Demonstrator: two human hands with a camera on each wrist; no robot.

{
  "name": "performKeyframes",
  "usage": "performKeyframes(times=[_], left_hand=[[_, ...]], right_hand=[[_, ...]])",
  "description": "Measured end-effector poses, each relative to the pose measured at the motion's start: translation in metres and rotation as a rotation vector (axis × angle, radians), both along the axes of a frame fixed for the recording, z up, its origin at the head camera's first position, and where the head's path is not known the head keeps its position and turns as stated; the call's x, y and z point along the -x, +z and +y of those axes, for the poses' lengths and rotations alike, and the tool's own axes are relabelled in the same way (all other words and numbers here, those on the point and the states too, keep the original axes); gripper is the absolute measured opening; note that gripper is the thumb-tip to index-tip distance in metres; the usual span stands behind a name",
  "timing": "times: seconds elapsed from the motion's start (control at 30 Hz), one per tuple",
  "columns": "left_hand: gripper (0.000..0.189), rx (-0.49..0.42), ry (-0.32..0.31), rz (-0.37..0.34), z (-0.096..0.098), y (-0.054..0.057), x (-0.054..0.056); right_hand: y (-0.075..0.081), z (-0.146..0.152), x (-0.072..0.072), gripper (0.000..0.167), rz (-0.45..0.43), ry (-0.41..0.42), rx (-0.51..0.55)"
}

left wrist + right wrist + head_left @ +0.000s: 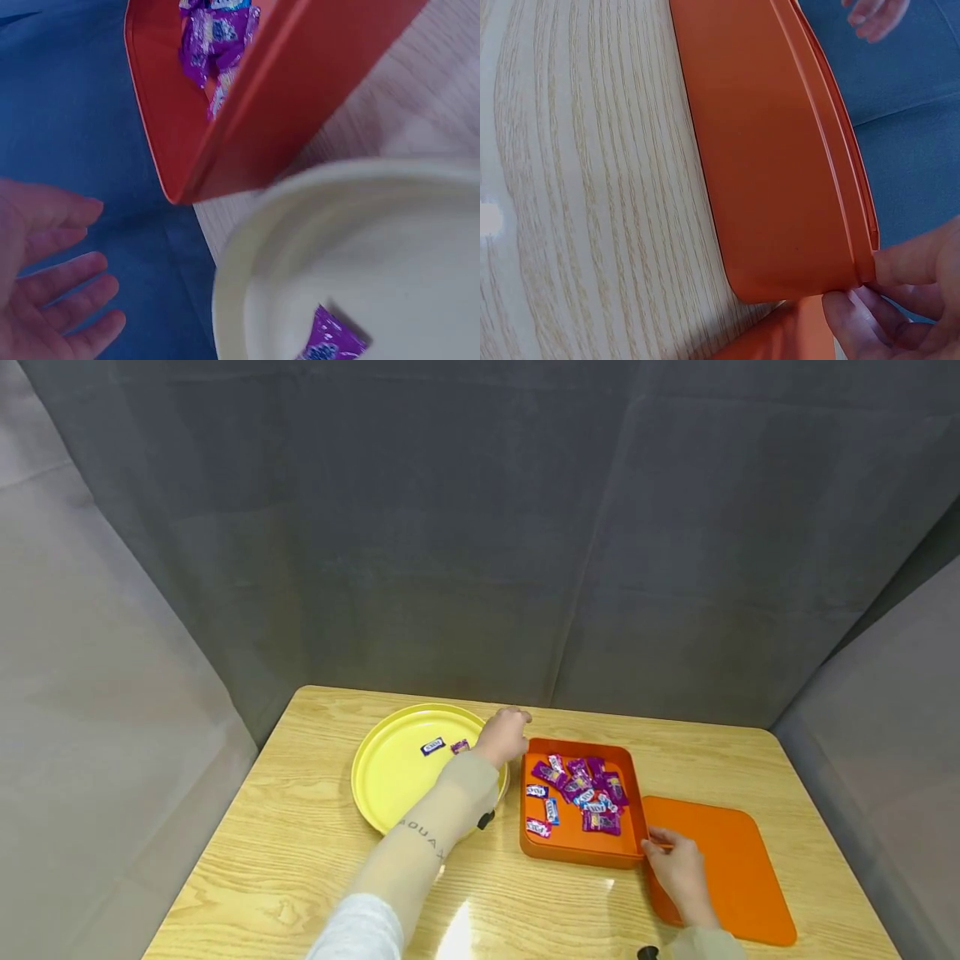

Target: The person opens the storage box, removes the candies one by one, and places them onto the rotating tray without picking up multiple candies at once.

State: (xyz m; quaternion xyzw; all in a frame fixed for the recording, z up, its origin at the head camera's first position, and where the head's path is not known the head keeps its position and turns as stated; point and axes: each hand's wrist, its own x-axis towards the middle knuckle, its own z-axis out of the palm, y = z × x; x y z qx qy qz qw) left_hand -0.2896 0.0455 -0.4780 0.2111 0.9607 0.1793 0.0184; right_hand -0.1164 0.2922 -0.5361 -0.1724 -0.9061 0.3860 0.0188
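My left hand (504, 737) is over the right edge of a yellow round tray (390, 777), beside an orange square box (581, 853). In the left wrist view its fingers are loosely bent with nothing between them. The tray bears a dark blue wrapped candy (432, 746) and a purple wrapped candy (460, 747), partly behind the hand. Several wrapped candies, purple, pink and blue, lie in the box, among them a large purple one (602, 822). My right hand (678, 868) pinches the box's rim at its near right corner, thumb and fingers on either side.
A flat orange lid (735, 868) lies on the wooden table (285, 843) to the right of the box, partly under my right hand. A dark grey curtain (450, 568) hangs behind the table, with lighter cloth on both sides.
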Motion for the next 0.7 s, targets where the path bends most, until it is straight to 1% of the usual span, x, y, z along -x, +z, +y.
performKeyframes(times=[0.13,0.3,0.4,0.5,0.6,0.7], left_hand=[[0.044,0.002,-0.031,-0.055,0.015,0.006,-0.005],[0.046,-0.009,-0.066,-0.119,0.031,0.004,-0.011],[0.048,0.002,-0.067,-0.158,0.039,-0.002,-0.014],[0.049,0.040,-0.068,-0.187,0.046,-0.009,-0.017],[0.049,0.102,-0.084,-0.195,0.052,-0.017,-0.021],[0.047,0.139,-0.098,-0.213,0.057,-0.024,-0.024]], right_hand=[[0.000,-0.001,0.000,0.034,-0.013,0.001,0.004],[0.000,-0.001,0.000,0.033,-0.015,-0.004,-0.005],[0.000,-0.001,0.000,0.033,-0.019,-0.010,-0.003],[0.000,-0.001,0.000,0.034,-0.021,-0.011,0.005],[0.001,0.000,-0.001,0.034,-0.021,-0.009,0.010],[0.001,0.000,-0.002,0.034,-0.019,-0.009,0.006]])
